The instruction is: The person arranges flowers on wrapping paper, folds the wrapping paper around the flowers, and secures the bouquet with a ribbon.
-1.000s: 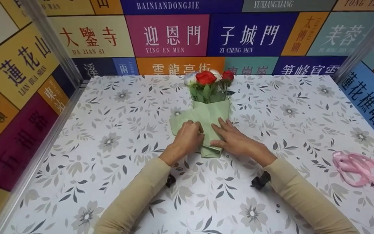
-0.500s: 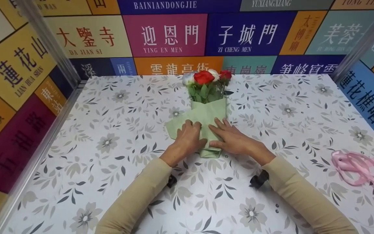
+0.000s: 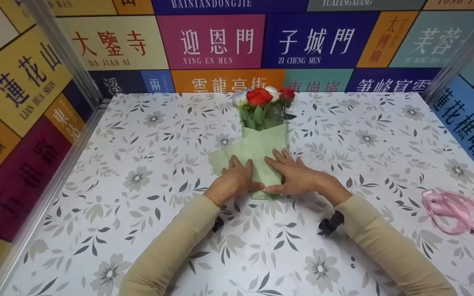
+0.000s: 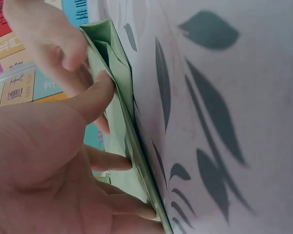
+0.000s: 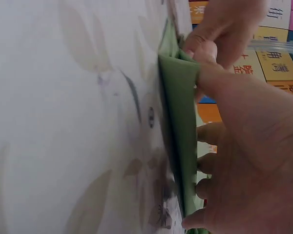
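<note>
A bouquet of red and pale flowers (image 3: 259, 98) with green leaves lies on the table, its stems hidden inside green wrapping paper (image 3: 268, 142). My left hand (image 3: 235, 177) rests on the paper's left side, fingers spread and thumb pointing inward. On the right side my right hand (image 3: 298, 174) presses the paper with spread fingers, its thumb near the left thumb. In the left wrist view, the left fingertips touch the paper (image 4: 118, 73), whose folded lower end gapes. From the right wrist view, the right fingers lie along the paper's (image 5: 180, 117) upper face.
A loose pink ribbon (image 3: 459, 211) lies at the table's right side. The table (image 3: 159, 255) has a floral cover. Panels with printed lettering (image 3: 212, 43) stand behind and at both sides.
My left hand has gone from curled fingers to spread fingers laid on the paper, its thumb now reaching toward the right thumb. The right hand stays nearly in place.
</note>
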Available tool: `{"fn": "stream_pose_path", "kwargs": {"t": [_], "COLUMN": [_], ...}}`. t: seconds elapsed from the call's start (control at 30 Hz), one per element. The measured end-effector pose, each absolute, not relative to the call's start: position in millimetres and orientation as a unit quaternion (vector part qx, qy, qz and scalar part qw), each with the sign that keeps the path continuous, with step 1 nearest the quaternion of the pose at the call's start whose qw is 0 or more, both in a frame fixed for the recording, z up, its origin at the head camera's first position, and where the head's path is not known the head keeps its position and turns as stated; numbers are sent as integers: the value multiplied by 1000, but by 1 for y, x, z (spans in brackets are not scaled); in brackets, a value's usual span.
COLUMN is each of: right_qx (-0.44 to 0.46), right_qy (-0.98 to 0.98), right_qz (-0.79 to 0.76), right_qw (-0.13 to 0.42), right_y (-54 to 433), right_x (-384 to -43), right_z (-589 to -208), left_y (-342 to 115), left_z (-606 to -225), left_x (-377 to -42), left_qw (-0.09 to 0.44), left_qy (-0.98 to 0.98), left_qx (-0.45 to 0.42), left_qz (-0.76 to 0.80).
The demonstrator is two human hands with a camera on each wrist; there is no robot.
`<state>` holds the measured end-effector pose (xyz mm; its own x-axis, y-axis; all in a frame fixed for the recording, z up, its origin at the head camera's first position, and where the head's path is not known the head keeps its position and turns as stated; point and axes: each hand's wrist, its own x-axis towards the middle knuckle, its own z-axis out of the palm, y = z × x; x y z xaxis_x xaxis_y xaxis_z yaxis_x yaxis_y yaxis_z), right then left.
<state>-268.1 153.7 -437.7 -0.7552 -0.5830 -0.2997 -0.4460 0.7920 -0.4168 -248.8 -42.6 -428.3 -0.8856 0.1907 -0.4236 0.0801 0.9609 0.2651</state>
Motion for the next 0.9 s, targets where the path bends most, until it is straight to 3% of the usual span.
{"fn": "stream_pose_path", "kwargs": {"t": [0.27, 0.47, 0.7, 0.9], "right_qx": [-263, -280, -261, -197], "right_qy": [932, 924, 919, 948], "right_qz": [-129, -152, -221, -157], "right_qw": [216, 213, 197, 195], "right_y": [153, 157, 166, 161], "right_x": [-264, -264, -267, -274], "right_z": [-439, -442, -438, -435], "left_y": [-31, -19, -15, -7], "left_z": [-426, -425, -422, -422], "left_x": [-246, -240, -245, -244], "left_qw": [219, 168, 251, 247], "left_qy": [973, 975, 950, 954], "left_qx": [49, 143, 184, 170], "left_qz": [60, -6, -13, -30]}}
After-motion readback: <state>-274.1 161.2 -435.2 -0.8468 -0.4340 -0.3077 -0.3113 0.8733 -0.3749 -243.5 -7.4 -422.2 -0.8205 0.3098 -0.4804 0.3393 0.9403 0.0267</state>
